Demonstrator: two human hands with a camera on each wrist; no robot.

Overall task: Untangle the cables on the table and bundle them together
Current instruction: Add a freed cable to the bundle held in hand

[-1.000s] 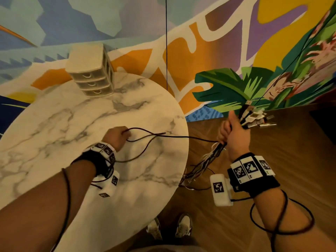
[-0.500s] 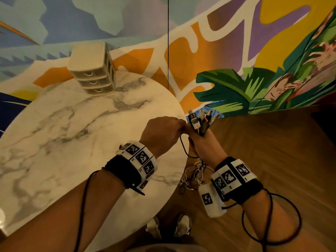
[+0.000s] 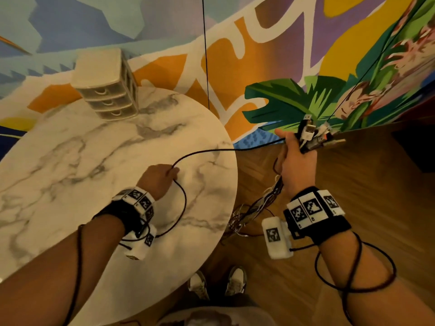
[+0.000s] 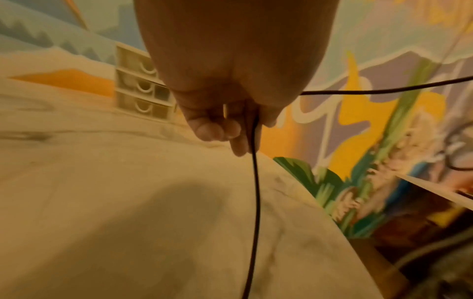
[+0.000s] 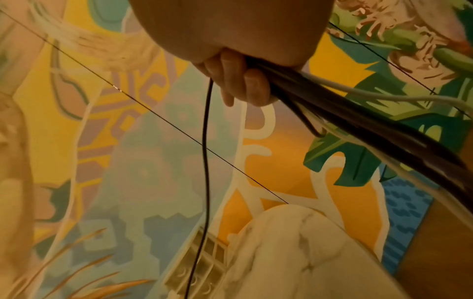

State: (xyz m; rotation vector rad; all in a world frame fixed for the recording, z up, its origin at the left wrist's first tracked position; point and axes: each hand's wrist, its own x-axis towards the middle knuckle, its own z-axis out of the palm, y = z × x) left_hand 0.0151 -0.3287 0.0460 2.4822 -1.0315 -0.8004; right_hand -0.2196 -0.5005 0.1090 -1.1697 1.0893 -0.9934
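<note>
My right hand (image 3: pixel 297 154) is raised off the table's right edge and grips a bundle of several black and white cables (image 5: pixel 340 113). Their plug ends (image 3: pixel 313 135) fan out above the fist, and the loose lengths (image 3: pixel 254 208) hang toward the floor. One thin black cable (image 3: pixel 211 150) runs from that fist across the marble table (image 3: pixel 70 161) to my left hand (image 3: pixel 160 180). The left hand's curled fingers (image 4: pixel 217 125) pinch this cable (image 4: pixel 254 182) just above the tabletop. Below the left hand it curves back in a loop (image 3: pixel 181 212) toward my wrist.
A small cream three-drawer organiser (image 3: pixel 107 87) stands at the table's far edge. A painted mural wall rises behind the table. Wooden floor (image 3: pixel 353 184) lies to the right, and my shoes (image 3: pixel 216 282) show near the table's front edge.
Half a second ago both hands met at the table's right edge. The left has since drawn back over the table along the black cable, and the right has swung out to the right with the bundle.
</note>
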